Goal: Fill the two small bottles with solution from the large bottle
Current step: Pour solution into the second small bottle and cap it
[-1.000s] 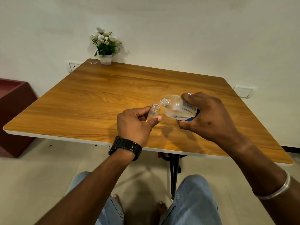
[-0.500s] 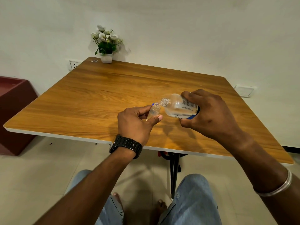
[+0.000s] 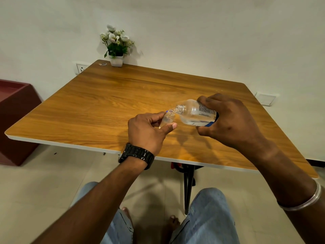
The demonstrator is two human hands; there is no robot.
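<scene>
Clear large bottle [image 3: 192,113] tipped over small bottle [image 3: 167,118]

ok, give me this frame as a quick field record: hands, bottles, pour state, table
left hand: pinches small bottle, uncapped, tilted
right hand: grips large bottle, tipped near horizontal
mouths: large bottle's neck at small bottle's rim
stream: cannot tell
second small bottle: not in view
table: flower pot at far edge

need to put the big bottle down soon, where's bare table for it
Bare wood spans the table left of the left hand, and the middle up to the flower pot. Crowded: where the small bottle meets the large bottle in the right hand.
</scene>
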